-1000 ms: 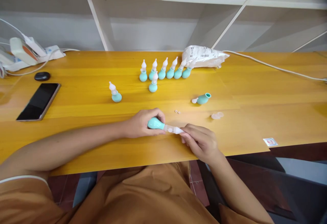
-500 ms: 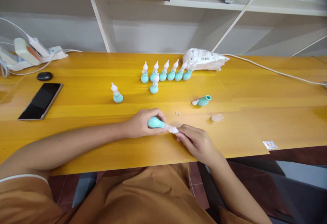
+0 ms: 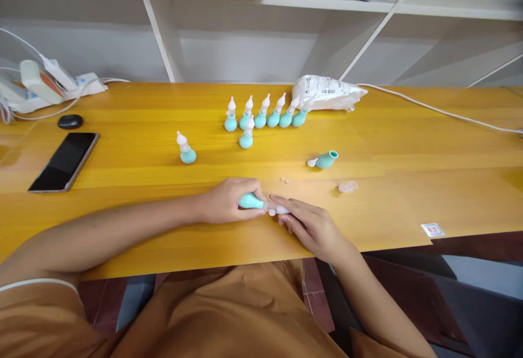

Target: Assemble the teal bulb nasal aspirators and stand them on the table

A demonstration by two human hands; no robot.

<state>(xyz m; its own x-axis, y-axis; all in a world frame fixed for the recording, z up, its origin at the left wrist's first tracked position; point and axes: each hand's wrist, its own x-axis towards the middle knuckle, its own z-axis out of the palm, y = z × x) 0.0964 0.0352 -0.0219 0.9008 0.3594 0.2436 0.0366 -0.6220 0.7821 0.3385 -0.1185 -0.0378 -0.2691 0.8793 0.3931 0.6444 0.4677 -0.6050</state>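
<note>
My left hand [image 3: 231, 201] is wrapped round the teal bulb of a nasal aspirator [image 3: 250, 201], which lies on its side just above the table. Its translucent nozzle [image 3: 271, 208] points right. The fingers of my right hand [image 3: 312, 226] close on the nozzle's white tip [image 3: 283, 210], partly covering it. Two tiny rings [image 3: 285, 180] lie on the table beyond my hands. Farther right is an uncapped teal bulb [image 3: 326, 159] with a small white tip [image 3: 312, 163] beside it. Clear small parts [image 3: 348, 187] lie nearer, to its right.
Several assembled aspirators [image 3: 260, 120] stand in a row at the back, one in front of them, another [image 3: 188, 155] to the left. Behind is a white plastic package [image 3: 327, 93]. A phone [image 3: 64, 162], mouse [image 3: 70, 122] and power strip [image 3: 87, 85] are at left; a sticker [image 3: 432, 230] marks the right edge.
The aspirator's nozzle has turned, and a small round side part now shows below it. My right fingers have shifted forward along the tip, with the index finger straighter. My left hand keeps its grip.
</note>
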